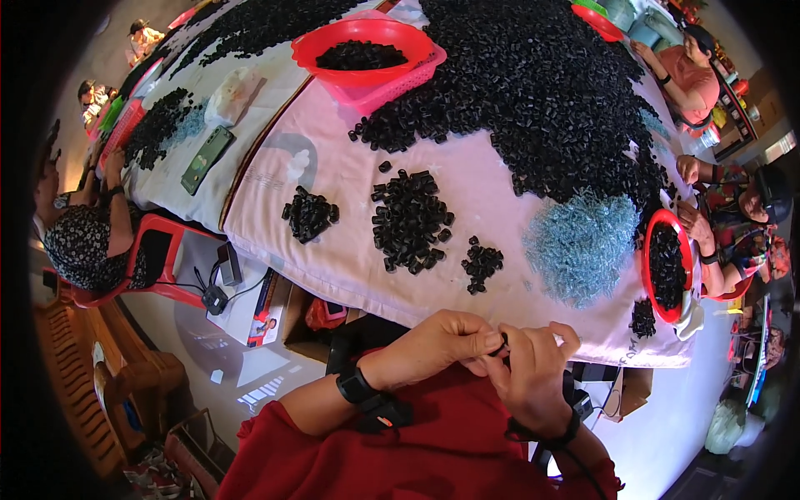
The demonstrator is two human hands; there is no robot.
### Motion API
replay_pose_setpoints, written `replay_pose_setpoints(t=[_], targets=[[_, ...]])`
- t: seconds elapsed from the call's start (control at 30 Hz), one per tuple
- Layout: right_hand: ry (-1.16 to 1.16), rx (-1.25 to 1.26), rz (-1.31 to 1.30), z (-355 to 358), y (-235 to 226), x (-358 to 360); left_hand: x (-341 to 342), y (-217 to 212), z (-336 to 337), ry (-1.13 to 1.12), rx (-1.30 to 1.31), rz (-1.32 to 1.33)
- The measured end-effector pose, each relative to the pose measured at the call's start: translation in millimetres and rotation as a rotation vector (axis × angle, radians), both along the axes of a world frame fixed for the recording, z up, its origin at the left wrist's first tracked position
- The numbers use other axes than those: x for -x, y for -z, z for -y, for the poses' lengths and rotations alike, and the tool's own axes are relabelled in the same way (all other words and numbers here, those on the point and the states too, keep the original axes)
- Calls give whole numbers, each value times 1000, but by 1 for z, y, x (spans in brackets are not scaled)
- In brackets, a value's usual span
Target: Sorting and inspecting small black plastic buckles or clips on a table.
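Observation:
My left hand (442,340) and my right hand (533,367) meet just off the near edge of the table. Pinched between their fingertips is a small black plastic piece (502,344). Its exact shape is mostly hidden by the fingers. Beyond my hands, on the pale pink cloth (350,267), lie a medium pile of small black plastic pieces (408,223), a smaller pile (309,215) to its left and another small pile (482,265) to its right. A mound of small, clear bluish pieces (582,248) sits farther right.
A huge heap of black pieces (542,100) covers the far table. Near it stands a red basin (304,52) on a pink basket (375,98). At right is a red-rimmed bowl (688,267). A phone (207,160) lies left. Other people sit around, including one in a red chair (162,223).

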State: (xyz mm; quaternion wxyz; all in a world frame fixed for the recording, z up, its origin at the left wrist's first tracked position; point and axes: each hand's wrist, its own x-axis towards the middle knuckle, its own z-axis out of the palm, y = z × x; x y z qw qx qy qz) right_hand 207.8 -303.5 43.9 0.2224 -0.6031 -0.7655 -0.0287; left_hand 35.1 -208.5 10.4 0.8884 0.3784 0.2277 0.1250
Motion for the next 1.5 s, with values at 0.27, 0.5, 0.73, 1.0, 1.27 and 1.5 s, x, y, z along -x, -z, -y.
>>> replay_pose_setpoints(t=[0.27,0.5,0.73,1.0,1.27,1.5], targets=[[27,-14,120,-1,-1,1,-1,6,5,-82,-58,-18],[30,20,211,1,0,1,0,8,3,-53,-224,-70],[40,-4,128,2,7,2,3,15,5,17,158,29],[-105,18,150,-2,-3,-1,1,14,10,-29,156,50],[-2,60,-24,-11,-15,-2,-5,1,1,-24,101,66],[-18,214,-466,-15,14,-17,3,26,-3,71,47,-66]])
